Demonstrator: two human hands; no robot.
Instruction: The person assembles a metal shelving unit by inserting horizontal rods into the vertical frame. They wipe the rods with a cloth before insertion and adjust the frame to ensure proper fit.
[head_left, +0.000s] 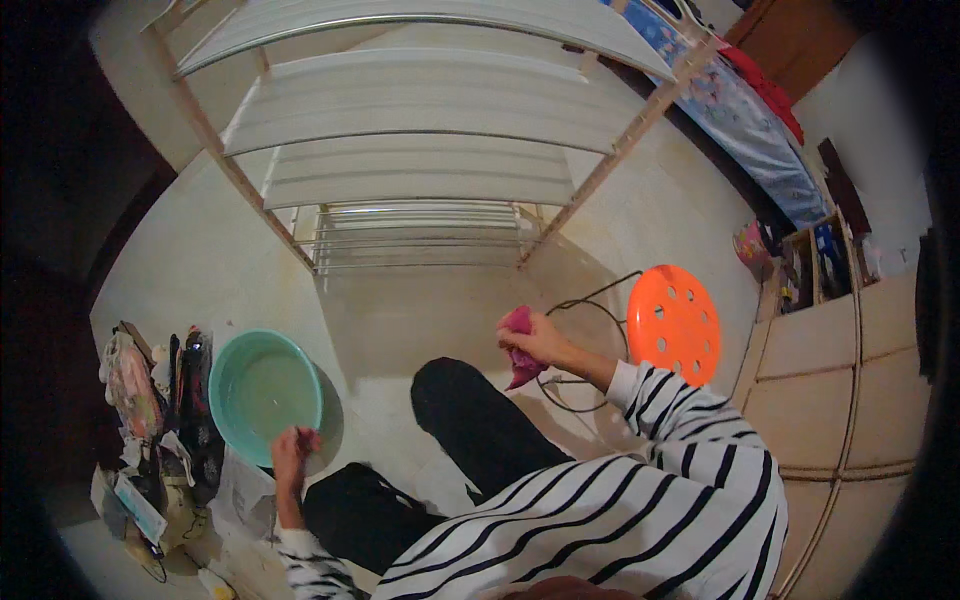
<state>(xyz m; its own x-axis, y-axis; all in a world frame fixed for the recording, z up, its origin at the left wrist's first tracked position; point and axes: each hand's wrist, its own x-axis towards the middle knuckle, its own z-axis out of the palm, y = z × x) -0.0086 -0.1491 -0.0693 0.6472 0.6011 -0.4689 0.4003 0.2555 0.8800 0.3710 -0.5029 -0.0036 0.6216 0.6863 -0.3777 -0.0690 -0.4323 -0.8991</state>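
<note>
A crumpled magenta cloth (527, 361) is bunched in my right hand (536, 341), held up to the right of my raised knee. My left hand (294, 448) is at the near rim of a turquoise plastic basin (225, 420), with its fingers curled. Whether those fingers grip the rim or only rest over it cannot be made out. Cloudy water (274, 390) lies in the basin, which stands on the floor to my left. In front of me rises a tiered rack (442, 90) with pale shelf panels and metal bars at its lowest level (420, 232).
An orange round stool (673, 326) with metal legs appears tipped on its side at my right. Left of the basin is a pile of bags and other items (154, 442). Tan cabinets (817, 390) line the right, and a bed with blue bedding (750, 135) stands beyond.
</note>
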